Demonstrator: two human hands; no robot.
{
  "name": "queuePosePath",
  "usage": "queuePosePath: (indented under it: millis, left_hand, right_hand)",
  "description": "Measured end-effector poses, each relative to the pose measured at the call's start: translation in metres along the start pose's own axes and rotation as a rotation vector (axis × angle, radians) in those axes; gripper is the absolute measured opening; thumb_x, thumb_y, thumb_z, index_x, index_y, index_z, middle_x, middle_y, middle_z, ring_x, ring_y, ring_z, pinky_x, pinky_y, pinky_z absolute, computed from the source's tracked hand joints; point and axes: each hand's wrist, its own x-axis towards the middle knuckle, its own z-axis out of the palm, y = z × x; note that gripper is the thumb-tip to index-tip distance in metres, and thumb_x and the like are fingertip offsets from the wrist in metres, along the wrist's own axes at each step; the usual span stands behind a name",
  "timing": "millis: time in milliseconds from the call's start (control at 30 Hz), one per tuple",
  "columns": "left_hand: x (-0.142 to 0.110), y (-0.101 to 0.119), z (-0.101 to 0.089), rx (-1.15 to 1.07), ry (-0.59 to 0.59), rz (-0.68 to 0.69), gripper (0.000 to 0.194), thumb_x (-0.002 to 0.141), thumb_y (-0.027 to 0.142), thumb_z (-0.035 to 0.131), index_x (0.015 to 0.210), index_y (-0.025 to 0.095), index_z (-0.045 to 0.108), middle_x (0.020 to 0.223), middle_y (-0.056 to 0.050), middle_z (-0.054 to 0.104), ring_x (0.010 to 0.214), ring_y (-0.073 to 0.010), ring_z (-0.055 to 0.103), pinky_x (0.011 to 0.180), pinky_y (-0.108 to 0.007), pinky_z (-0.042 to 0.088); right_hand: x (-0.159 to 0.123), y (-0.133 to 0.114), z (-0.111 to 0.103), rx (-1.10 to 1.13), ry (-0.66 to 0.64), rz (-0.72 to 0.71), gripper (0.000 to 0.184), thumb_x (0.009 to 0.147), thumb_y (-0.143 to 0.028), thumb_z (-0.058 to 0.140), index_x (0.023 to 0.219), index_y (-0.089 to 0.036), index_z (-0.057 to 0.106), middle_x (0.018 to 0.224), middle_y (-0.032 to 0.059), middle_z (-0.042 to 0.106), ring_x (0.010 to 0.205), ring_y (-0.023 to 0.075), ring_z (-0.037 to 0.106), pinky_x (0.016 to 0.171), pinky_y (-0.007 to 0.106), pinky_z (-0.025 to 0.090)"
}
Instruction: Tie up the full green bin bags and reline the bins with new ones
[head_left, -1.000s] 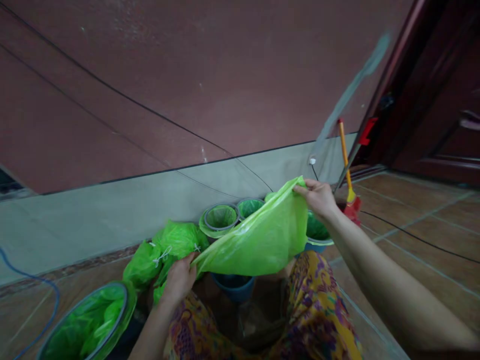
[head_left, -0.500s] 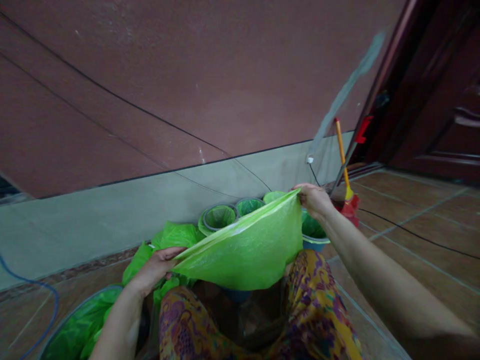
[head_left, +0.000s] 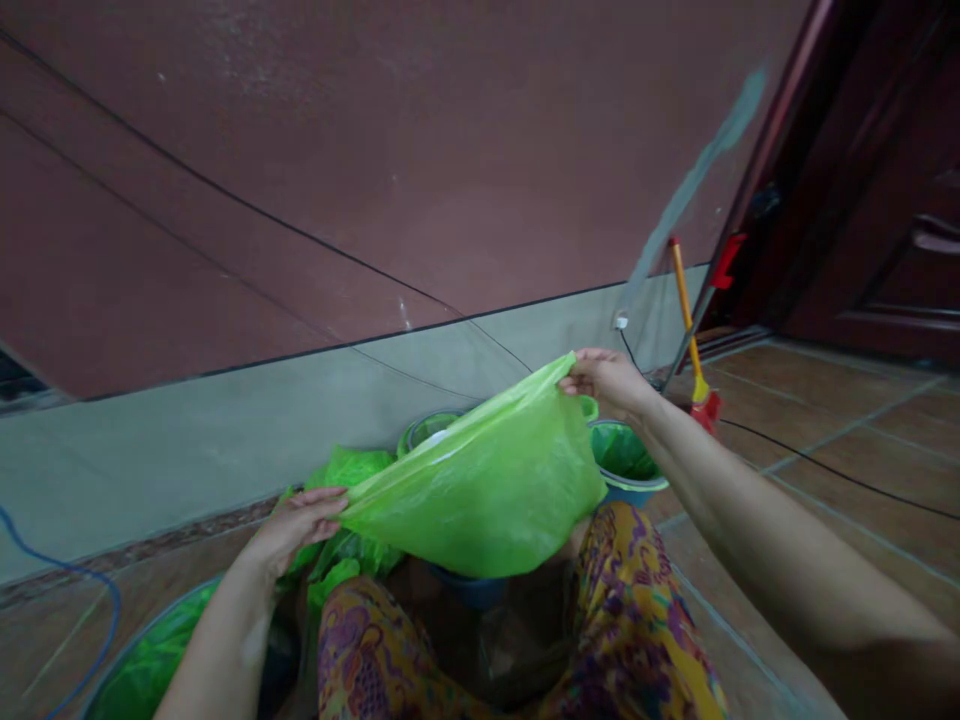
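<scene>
A bright green plastic bag (head_left: 480,490) is stretched between both hands above my knees. My left hand (head_left: 300,520) pinches its left corner, low and close to me. My right hand (head_left: 607,382) grips its right corner, raised higher near the wall. Under the bag a small blue bin (head_left: 469,588) stands between my legs, mostly hidden. Behind the bag, tied green bags (head_left: 352,470) lie on the floor.
Bins lined with green bags stand along the wall: one (head_left: 626,460) at the right, one (head_left: 424,430) half hidden, one large (head_left: 142,670) at lower left. A broom (head_left: 690,330) leans by the dark door (head_left: 885,180). A blue cable (head_left: 82,590) lies left.
My left hand moved left and my right hand rose slightly, pulling the green bag taut. The bag now covers more of the bins behind it.
</scene>
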Motion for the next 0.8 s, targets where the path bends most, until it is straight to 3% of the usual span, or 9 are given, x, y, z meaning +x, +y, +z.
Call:
queuePosePath:
  millis: [133,233,300,367,433,500,600,700,800]
  left_hand:
    - [-0.01,0.022,0.007,0.42,0.147,0.318,0.072,0.054,0.041,0.082,0.118,0.015,0.065,0.12,-0.015,0.069,0.118,-0.0332,0.061,0.103,-0.043,0.046]
    - [-0.039,0.048,0.041,0.457,-0.057,0.681,0.094,0.063,0.049,0.077,0.146,0.023,0.042,0.151,-0.011,0.046,0.14,-0.0301,0.041,0.115,-0.044,0.033]
    - [-0.053,0.061,0.07,0.456,-0.215,0.763,0.105,0.062,0.047,0.079,0.152,0.024,0.031,0.155,-0.01,0.041,0.141,-0.0301,0.039,0.115,-0.043,0.034]
    - [-0.057,0.068,0.095,0.396,-0.232,0.756,0.105,0.063,0.046,0.079,0.153,0.021,0.031,0.15,-0.011,0.046,0.136,-0.0297,0.046,0.112,-0.042,0.038]
    - [-0.052,0.067,0.11,0.308,-0.161,0.69,0.085,0.068,0.046,0.075,0.142,0.016,0.048,0.136,-0.011,0.061,0.123,-0.0295,0.058,0.105,-0.04,0.045]
    - [-0.045,0.064,0.113,0.219,-0.116,0.597,0.059,0.07,0.048,0.071,0.118,0.014,0.067,0.112,-0.009,0.073,0.104,-0.029,0.067,0.092,-0.037,0.053]
    - [-0.045,0.061,0.1,0.043,-0.117,0.445,0.045,0.062,0.05,0.078,0.09,0.015,0.073,0.081,-0.004,0.075,0.077,-0.0247,0.069,0.069,-0.032,0.056]
    - [-0.057,0.063,0.077,-0.228,-0.097,0.296,0.048,0.052,0.04,0.086,0.091,0.017,0.072,0.07,0.0,0.073,0.06,-0.0201,0.067,0.06,-0.031,0.056]
    - [-0.069,0.068,0.056,-0.448,-0.019,0.175,0.041,0.054,0.024,0.083,0.092,0.018,0.071,0.069,0.001,0.073,0.055,-0.0183,0.067,0.059,-0.031,0.059]
  right_hand:
    - [-0.024,-0.02,0.021,0.127,-0.199,-0.04,0.019,0.061,-0.021,0.079,0.069,-0.017,0.062,0.062,-0.0005,0.066,0.059,0.0109,0.065,0.061,0.022,0.056]
    - [-0.038,-0.032,0.037,0.109,-0.324,-0.083,0.023,0.062,-0.028,0.082,0.072,-0.017,0.063,0.064,-0.001,0.067,0.06,0.0102,0.064,0.062,0.022,0.055]
    - [-0.043,-0.038,0.048,0.085,-0.379,-0.114,0.025,0.063,-0.03,0.082,0.073,-0.016,0.064,0.066,-0.0006,0.067,0.062,0.0099,0.064,0.063,0.022,0.055]
    - [-0.044,-0.044,0.058,0.061,-0.419,-0.141,0.025,0.065,-0.031,0.081,0.075,-0.016,0.064,0.067,-0.0004,0.068,0.063,0.0101,0.064,0.065,0.024,0.055]
    - [-0.043,-0.05,0.066,0.039,-0.443,-0.181,0.023,0.068,-0.031,0.079,0.078,-0.016,0.065,0.07,-0.0005,0.067,0.066,0.0103,0.064,0.068,0.025,0.055]
    - [-0.038,-0.057,0.066,0.026,-0.427,-0.244,0.024,0.07,-0.032,0.077,0.085,-0.017,0.067,0.076,-0.0002,0.067,0.073,0.0112,0.065,0.073,0.027,0.055]
    - [-0.031,-0.055,0.046,0.012,-0.256,-0.351,0.037,0.071,-0.034,0.077,0.104,-0.021,0.067,0.093,0.001,0.068,0.091,0.015,0.065,0.08,0.029,0.053]
    - [-0.028,-0.018,0.003,0.027,0.094,-0.383,0.047,0.069,-0.038,0.078,0.113,-0.027,0.064,0.1,0.001,0.069,0.1,0.0181,0.063,0.078,0.028,0.052]
    - [-0.037,0.062,-0.03,0.216,0.365,-0.177,0.04,0.071,-0.044,0.073,0.106,-0.027,0.065,0.102,0.0005,0.07,0.093,0.015,0.064,0.073,0.025,0.051]
